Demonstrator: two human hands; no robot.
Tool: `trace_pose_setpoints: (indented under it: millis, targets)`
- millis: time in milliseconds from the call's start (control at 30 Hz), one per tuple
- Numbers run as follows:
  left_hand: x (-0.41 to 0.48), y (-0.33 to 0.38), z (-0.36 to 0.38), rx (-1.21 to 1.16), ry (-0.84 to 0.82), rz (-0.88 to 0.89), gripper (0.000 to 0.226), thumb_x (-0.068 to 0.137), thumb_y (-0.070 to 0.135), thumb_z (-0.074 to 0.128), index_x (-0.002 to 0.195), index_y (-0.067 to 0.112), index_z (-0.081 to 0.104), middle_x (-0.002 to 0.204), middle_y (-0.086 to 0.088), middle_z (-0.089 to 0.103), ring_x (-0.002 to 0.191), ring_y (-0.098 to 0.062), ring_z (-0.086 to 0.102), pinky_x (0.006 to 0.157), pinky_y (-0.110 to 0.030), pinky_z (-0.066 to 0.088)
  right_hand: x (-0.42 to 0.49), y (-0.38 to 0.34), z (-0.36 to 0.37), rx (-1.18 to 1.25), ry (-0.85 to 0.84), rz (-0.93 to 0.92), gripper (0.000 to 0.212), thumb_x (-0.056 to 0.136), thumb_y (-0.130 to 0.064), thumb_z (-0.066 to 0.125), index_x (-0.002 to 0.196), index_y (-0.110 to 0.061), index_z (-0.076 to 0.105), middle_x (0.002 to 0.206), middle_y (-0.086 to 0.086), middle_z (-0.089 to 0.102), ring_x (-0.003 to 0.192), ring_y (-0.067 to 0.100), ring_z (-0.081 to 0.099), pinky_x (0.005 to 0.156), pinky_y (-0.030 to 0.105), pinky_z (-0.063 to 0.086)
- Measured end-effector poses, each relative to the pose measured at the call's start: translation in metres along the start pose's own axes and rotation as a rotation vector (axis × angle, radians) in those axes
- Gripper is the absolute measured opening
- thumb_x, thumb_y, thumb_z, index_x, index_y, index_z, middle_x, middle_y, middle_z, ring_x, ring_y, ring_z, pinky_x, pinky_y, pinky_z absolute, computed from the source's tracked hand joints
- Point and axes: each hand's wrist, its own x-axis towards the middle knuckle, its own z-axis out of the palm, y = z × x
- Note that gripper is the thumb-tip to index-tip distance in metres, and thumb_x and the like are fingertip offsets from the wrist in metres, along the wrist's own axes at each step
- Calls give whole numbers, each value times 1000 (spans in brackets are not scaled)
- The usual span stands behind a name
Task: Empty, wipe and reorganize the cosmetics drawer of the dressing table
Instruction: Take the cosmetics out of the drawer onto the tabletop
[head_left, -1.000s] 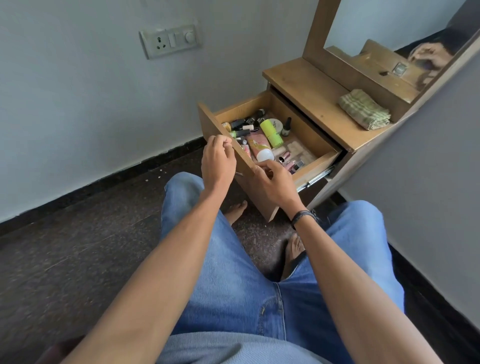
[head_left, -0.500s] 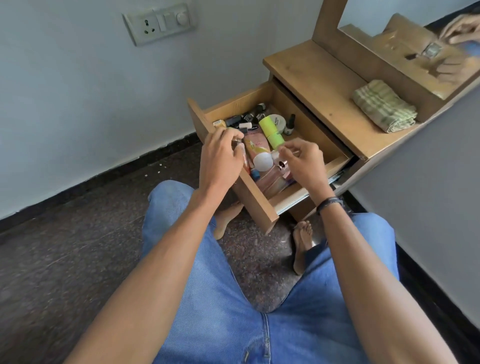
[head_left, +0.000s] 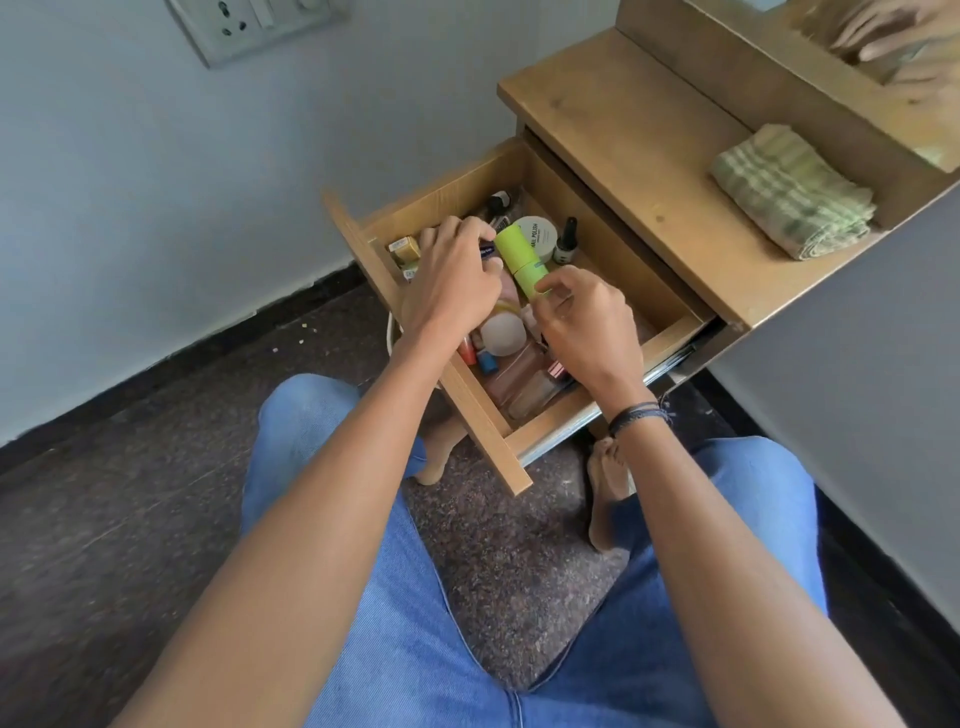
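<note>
Hands: both are inside the open drawer (head_left: 670, 332). The left hand (head_left: 454, 280) is curled knuckles-up over small items at the front-left corner, fingers closed around something dark; what exactly, I cannot tell. The right hand (head_left: 589, 322) pinches the near end of the green tube (head_left: 522, 260) between thumb and fingers.

Tube axis: it lies slanted, one end toward the drawer's back-left, the other toward the person. The right hand holds the near end; the left hand touches or just brushes its far end.

Nearer hand: the right, to my eye, is set to lift it out.

Drawer contents: a white jar (head_left: 537, 236) and a dark dropper bottle (head_left: 566, 241) stand near the back, just beyond the tube. A white round cap (head_left: 503, 335) lies between the wrists. Pinkish tubes and small bits crowd the front-right corner. A gold box (head_left: 404, 249) sits by the front panel.

Tabletop: a folded green cloth (head_left: 792, 195) waits near its right edge, well apart from the drawer.

Progress: emptying looks barely begun; the drawer is full.
</note>
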Motion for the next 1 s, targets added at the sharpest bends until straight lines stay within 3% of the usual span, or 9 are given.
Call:
trace_pose_setpoints:
  millis: [233, 400, 467, 567, 633, 733, 800, 900, 1000]
  targets:
    - [5, 4, 1, -10, -114, -54, 32, 93, 37, 62, 125, 32, 57, 134, 5, 53, 127, -20, 43, 72, -37, 37, 3, 2, -6, -38, 31, 116, 25, 91, -5, 58, 111, -14, 70, 114, 2, 64, 103, 22, 62, 83, 41, 57]
    - [1, 5, -3, -43, -146, -26, 26, 89, 43, 67, 114, 37, 63, 112, 12, 56, 106, -11, 45, 55, -26, 27, 12, 19, -29, -277, 48, 167, 40, 89, 6, 51, 122, -9, 68, 115, 10, 68, 98, 27, 64, 74, 30, 45]
    - [-1, 7, -3, -34, -195, 3, 24, 86, 46, 69, 109, 38, 66, 103, 16, 49, 102, -9, 41, 54, -26, 24, 11, 21, -29, -329, -8, 157, 32, 92, 2, 51, 117, -8, 68, 108, 11, 68, 88, 27, 62, 68, 30, 42]
    - [-2, 7, -2, -5, -283, 80, 25, 83, 44, 71, 107, 37, 69, 104, 15, 53, 113, -11, 45, 60, -27, 28, 8, 18, -24, -463, -103, 150, 23, 94, -6, 50, 111, -7, 65, 101, 12, 64, 84, 33, 62, 65, 36, 44]
    - [-2, 6, 0, 67, -336, 141, 31, 83, 47, 70, 112, 36, 70, 118, 9, 56, 122, -15, 42, 74, -33, 32, 9, 18, -24, -499, -117, 183, 22, 93, -8, 50, 110, -8, 65, 100, 14, 66, 87, 37, 65, 65, 37, 42]
    - [-3, 5, 3, 220, -433, 230, 42, 87, 49, 64, 125, 30, 66, 137, 5, 47, 134, -22, 29, 95, -46, 34, 8, 16, -24, -535, -127, 203, 6, 91, -9, 50, 89, -10, 56, 92, 16, 68, 83, 39, 67, 65, 37, 40]
    - [-4, 5, 5, 273, -472, 253, 46, 88, 48, 60, 130, 30, 62, 140, 3, 41, 136, -23, 22, 105, -50, 29, 8, 16, -23, -540, -136, 210, 8, 91, -11, 50, 83, -11, 51, 85, 14, 66, 76, 37, 64, 63, 37, 41]
    - [-4, 4, 8, 297, -486, 262, 46, 89, 50, 57, 131, 33, 61, 140, 2, 38, 136, -25, 18, 108, -52, 26, 10, 18, -24, -505, -154, 234, 15, 91, -17, 51, 96, -10, 63, 82, 9, 62, 78, 37, 66, 64, 39, 46]
    - [-3, 3, 8, 299, -482, 263, 43, 90, 48, 57, 130, 34, 62, 139, 1, 37, 136, -27, 19, 108, -52, 27, 10, 18, -28, -447, -166, 226, 33, 92, -22, 52, 121, -15, 66, 94, 8, 69, 80, 34, 67, 71, 43, 59]
